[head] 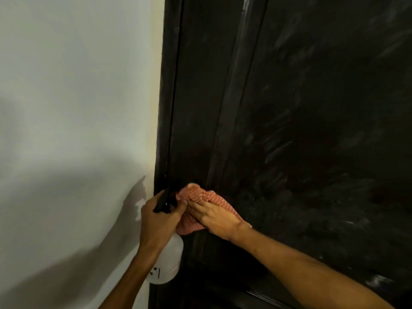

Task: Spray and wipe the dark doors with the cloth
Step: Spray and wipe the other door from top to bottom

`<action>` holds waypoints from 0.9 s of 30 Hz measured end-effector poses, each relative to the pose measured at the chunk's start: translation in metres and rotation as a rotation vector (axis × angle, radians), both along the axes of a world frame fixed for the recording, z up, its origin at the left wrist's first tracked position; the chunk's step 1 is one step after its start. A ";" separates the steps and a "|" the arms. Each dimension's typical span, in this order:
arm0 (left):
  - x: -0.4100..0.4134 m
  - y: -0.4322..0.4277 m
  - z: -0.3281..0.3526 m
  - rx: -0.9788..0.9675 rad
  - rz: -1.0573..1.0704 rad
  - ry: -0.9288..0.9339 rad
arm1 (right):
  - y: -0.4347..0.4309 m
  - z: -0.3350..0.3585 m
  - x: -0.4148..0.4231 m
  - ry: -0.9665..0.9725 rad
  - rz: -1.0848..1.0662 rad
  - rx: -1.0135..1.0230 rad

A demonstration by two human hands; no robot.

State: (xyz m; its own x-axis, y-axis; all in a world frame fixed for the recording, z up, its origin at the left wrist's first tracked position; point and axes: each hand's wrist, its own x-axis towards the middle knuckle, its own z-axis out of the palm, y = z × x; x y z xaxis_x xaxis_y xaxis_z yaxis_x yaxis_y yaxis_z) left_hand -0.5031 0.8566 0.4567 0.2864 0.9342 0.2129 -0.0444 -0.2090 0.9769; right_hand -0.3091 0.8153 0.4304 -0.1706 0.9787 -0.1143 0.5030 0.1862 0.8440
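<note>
1. The fingers (pixel 196 209) of the right hand (pixel 217 219) lie flat and spread on the pink cloth (pixel 201 196), pressing it against the dark door (pixel 312 130) rather than pinching it; a flat palm likely spreads pressure for wiping.
2. The cloth sits bunched near the door's left edge, low in view, just beside the black frame strip (pixel 171 108) that meets the pale wall (pixel 66 108).
3. The left hand (pixel 159 219) is clenched round the neck of a translucent spray bottle (pixel 169 264), its black trigger head (pixel 163 201) close against the cloth; the bottle body hangs below the fist, probably kept ready for another spray.
4. Pale streaks and droplets cover the door panel to the right, so much wiping appears to remain.
</note>
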 end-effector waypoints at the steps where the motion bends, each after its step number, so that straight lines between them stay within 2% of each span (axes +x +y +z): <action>1: 0.003 -0.003 0.006 0.013 -0.015 -0.014 | -0.007 0.012 0.007 0.017 0.048 0.070; 2: 0.005 -0.004 0.010 0.031 -0.033 -0.019 | -0.009 0.034 0.012 0.058 0.113 0.205; 4: 0.017 -0.011 0.017 0.051 -0.062 -0.020 | -0.020 0.093 0.031 0.296 0.149 0.620; 5: 0.024 -0.016 0.017 0.046 -0.066 -0.017 | -0.028 0.119 0.043 0.375 0.100 0.794; 6: 0.031 -0.020 0.016 0.040 -0.065 -0.014 | -0.037 0.139 0.049 0.406 0.011 0.877; 8: 0.042 -0.032 0.015 0.030 -0.064 -0.013 | -0.055 0.132 0.052 0.338 -0.049 0.852; 10: 0.053 -0.045 0.013 0.032 -0.085 -0.005 | -0.074 0.071 0.051 0.335 -0.032 0.541; 12: 0.059 -0.057 0.013 0.067 -0.131 -0.005 | -0.100 0.022 0.052 0.327 -0.165 0.162; 13: 0.063 -0.064 0.016 0.080 -0.151 -0.009 | -0.110 0.018 0.061 0.324 -0.160 0.115; 14: 0.064 -0.067 0.018 0.087 -0.161 -0.015 | -0.114 0.026 0.070 0.352 -0.083 0.167; 16: 0.067 -0.071 0.022 0.095 -0.160 -0.026 | -0.116 0.070 0.081 0.412 0.008 0.456; 18: 0.074 -0.075 0.021 0.070 -0.163 -0.031 | -0.120 0.120 0.084 0.483 -0.096 0.827; 19: 0.078 -0.079 0.019 0.047 -0.169 -0.030 | -0.123 0.126 0.084 0.459 -0.157 0.911; 20: 0.082 -0.084 0.016 0.029 -0.177 -0.025 | -0.127 0.116 0.085 0.399 -0.170 0.898; 21: 0.085 -0.089 0.012 0.018 -0.185 -0.016 | -0.134 0.091 0.082 0.353 -0.137 0.780; 23: 0.090 -0.097 0.010 0.031 -0.204 0.000 | -0.152 0.030 0.077 0.352 -0.100 0.412; 24: 0.093 -0.101 0.011 0.056 -0.217 0.011 | -0.163 0.014 0.078 0.364 -0.141 0.294; 26: 0.102 -0.110 0.016 0.089 -0.245 0.030 | -0.179 0.022 0.095 0.400 -0.085 0.331; 27: 0.105 -0.114 0.019 0.089 -0.256 0.037 | -0.182 0.038 0.105 0.409 0.003 0.462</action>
State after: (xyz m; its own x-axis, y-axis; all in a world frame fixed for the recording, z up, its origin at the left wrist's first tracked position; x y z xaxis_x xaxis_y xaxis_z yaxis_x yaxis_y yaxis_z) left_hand -0.3979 0.7424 0.4754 0.5199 0.8084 0.2760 -0.0715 -0.2809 0.9571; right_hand -0.2042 0.6334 0.4687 -0.1139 0.9108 0.3967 0.8029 -0.1507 0.5767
